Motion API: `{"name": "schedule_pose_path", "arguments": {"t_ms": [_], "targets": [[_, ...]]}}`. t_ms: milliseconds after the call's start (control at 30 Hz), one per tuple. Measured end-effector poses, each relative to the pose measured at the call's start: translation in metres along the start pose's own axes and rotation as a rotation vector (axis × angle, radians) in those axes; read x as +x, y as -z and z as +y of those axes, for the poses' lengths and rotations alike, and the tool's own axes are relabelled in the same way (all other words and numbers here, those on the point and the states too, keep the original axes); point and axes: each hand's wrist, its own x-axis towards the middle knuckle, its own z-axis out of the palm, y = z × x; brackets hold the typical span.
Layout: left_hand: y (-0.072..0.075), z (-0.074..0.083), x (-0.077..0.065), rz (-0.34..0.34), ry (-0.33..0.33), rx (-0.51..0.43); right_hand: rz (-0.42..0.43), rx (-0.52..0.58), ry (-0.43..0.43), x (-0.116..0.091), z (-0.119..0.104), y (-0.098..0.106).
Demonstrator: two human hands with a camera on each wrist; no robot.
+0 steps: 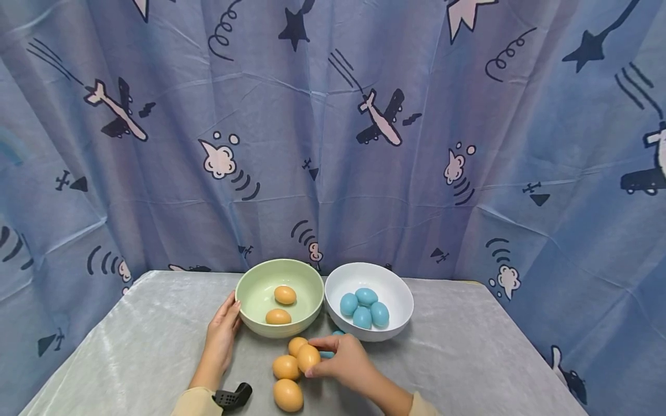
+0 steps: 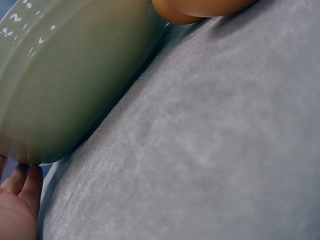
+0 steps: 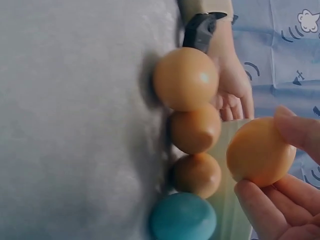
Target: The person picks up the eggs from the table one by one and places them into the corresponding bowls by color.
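Observation:
My left hand [image 1: 222, 335] rests its fingers against the left side of the light green bowl [image 1: 250, 320]; in the left wrist view the fingertips [image 2: 33, 175] touch the bowl's outer wall. Two orange eggs [image 1: 278, 316] lie inside that bowl. With thumb and fingers, my right hand [image 1: 347, 361] pinches an orange egg [image 3: 261, 152], above the table in front of the bowls. Beside it, 3 more orange eggs [image 1: 288, 395] lie in a rough row on the table. Partly hidden by the right hand are blue eggs [image 1: 326, 354].
A white bowl [image 1: 403, 303] with several blue eggs [image 1: 362, 317] stands right of the green bowl, close against it. Both bowls are on a grey cloth-covered table [image 1: 468, 346]. Behind the table hangs a blue patterned curtain [image 1: 333, 173]. A black wrist device [image 1: 234, 397] is on the left forearm.

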Motion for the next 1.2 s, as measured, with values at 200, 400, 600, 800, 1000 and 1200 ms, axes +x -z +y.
{"name": "schedule_pose_path", "arguments": {"t_ms": [200, 400, 600, 800, 1000, 1200], "targets": [[0.000, -0.002, 0.002, 0.010, 0.001, 0.004, 0.014, 0.020, 0.013, 0.008, -0.007, 0.004], [0.001, -0.002, 0.003, 0.011, -0.009, 0.003, 0.020, 0.041, 0.022, 0.014, -0.015, 0.008], [0.000, -0.001, 0.001, 0.007, 0.013, 0.005, 0.036, 0.037, 0.030, 0.021, -0.022, 0.010], [0.001, -0.001, 0.001, 0.003, 0.021, 0.003, 0.061, 0.003, 0.027, 0.032, -0.026, 0.011], [0.001, -0.001, 0.002, 0.003, 0.020, -0.003, 0.075, -0.023, 0.015, 0.049, -0.027, 0.011], [0.001, -0.002, 0.003, 0.000, -0.001, -0.004, 0.106, -0.033, 0.019, 0.063, -0.031, 0.009]]}}
